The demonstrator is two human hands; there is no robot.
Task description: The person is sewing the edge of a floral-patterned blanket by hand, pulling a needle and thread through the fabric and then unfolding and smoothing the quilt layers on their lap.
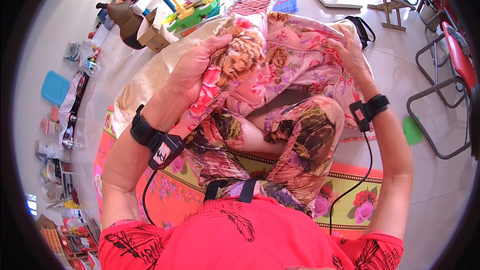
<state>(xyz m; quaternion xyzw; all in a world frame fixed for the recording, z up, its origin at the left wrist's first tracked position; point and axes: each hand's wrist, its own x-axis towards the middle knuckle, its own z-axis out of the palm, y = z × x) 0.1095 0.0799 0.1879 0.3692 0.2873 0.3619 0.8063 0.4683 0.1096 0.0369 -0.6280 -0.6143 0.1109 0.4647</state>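
Note:
A large pink floral fabric piece, perhaps a quilt or its cover [279, 50], is bunched before my crossed legs. My left hand [195, 65] grips a gathered fold of it, thumb on top beside a big brown printed flower. On the far side, my right hand [350, 52] has hold of the fabric's right edge, with some fingers hidden behind the cloth. Cream padded cloth [150, 86] spreads out under and to the left of the floral part. Both wrists carry black strapped devices with cables.
I sit on a flowered mat [360, 202] on a tiled floor. Ahead on the left are a green and yellow plastic toy [195, 11] and a cardboard box [152, 32]. A blue basket [287, 0] stands beyond the cloth. Metal-framed chairs [437, 93] line the right side.

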